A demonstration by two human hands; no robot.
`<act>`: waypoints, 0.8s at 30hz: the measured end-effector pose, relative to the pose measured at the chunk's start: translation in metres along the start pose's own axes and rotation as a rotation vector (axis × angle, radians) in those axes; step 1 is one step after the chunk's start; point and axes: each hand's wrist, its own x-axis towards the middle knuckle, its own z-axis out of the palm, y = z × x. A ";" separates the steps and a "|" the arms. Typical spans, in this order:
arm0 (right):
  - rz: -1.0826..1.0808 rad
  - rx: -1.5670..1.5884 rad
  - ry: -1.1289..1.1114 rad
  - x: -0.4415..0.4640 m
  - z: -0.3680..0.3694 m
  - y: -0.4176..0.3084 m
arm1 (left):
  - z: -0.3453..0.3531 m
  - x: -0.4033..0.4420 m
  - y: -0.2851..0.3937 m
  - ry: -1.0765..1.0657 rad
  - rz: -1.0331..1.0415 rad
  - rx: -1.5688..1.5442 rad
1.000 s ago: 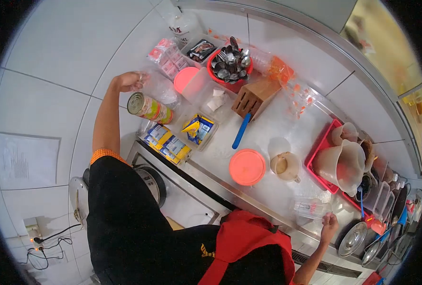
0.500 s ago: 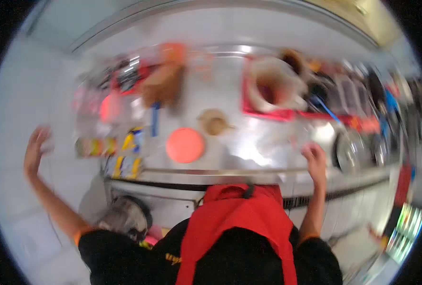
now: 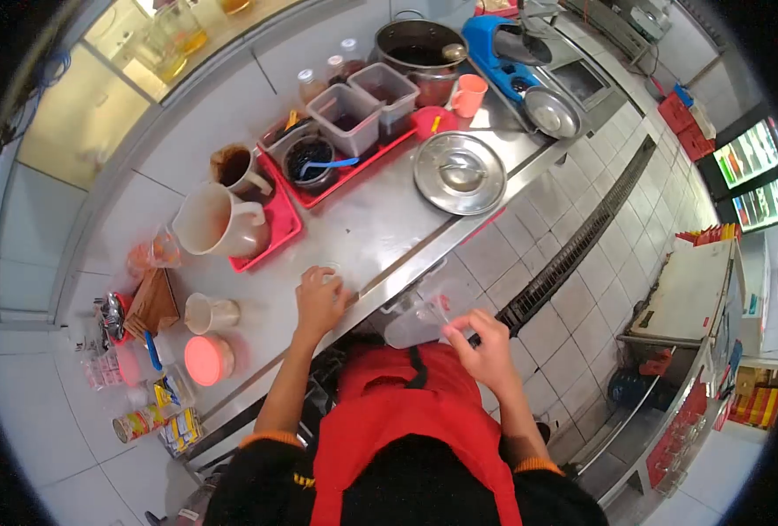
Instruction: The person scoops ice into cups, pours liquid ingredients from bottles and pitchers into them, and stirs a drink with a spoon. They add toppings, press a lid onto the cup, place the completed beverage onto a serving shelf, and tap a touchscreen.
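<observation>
A clear plastic cup (image 3: pixel 417 321) was tilted in front of the worktop (image 3: pixel 367 230), the right hand's (image 3: pixel 482 347) grip pinched shut on it. The left hand (image 3: pixel 320 303) curled low over the worktop; whether its grip held anything could not be told. Beyond stood a large jug (image 3: pixel 206 221) and a round metal lid (image 3: pixel 461 174).

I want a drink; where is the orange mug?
In the head view, the orange mug sits upper right of centre, beside the large pot, beyond the larger metal lid.
</observation>
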 end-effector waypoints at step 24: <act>-0.253 0.036 0.051 0.245 -0.308 0.250 | 0.176 0.297 0.379 -0.251 -0.101 -1.072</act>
